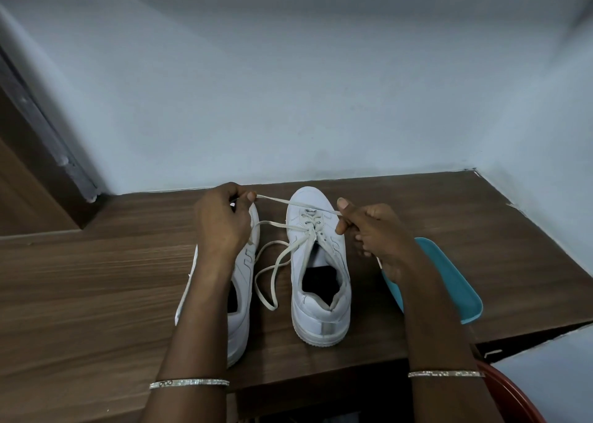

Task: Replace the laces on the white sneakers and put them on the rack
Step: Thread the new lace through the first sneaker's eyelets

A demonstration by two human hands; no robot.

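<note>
On each of my wrists sits a thin, glittery silver bangle: the left bangle and the right bangle. Outside my right forearm curves the glossy rim of a red plastic thing; I cannot tell what it is.

Both white sneakers stand heel toward me on the dark, wood-grain table. The left sneaker lies partly under my left forearm. The right sneaker sits between my arms, smooth and thick-soled, its dark opening facing up. A flat, off-white lace trails from that shoe's eyelets and loops limply onto the table between the pair. Under my right wrist a smooth teal plastic tray with rounded corners rests just beside the right sneaker.

My left hand is curled, with thumb and fingertips pinching one end of the lace. My right hand is curled too, with thumb and forefinger pinching the strand beside the shoe's toe. The strand stretches taut between my hands across the toe box.

Past my hands the table meets a matte, pale blue-grey wall.
</note>
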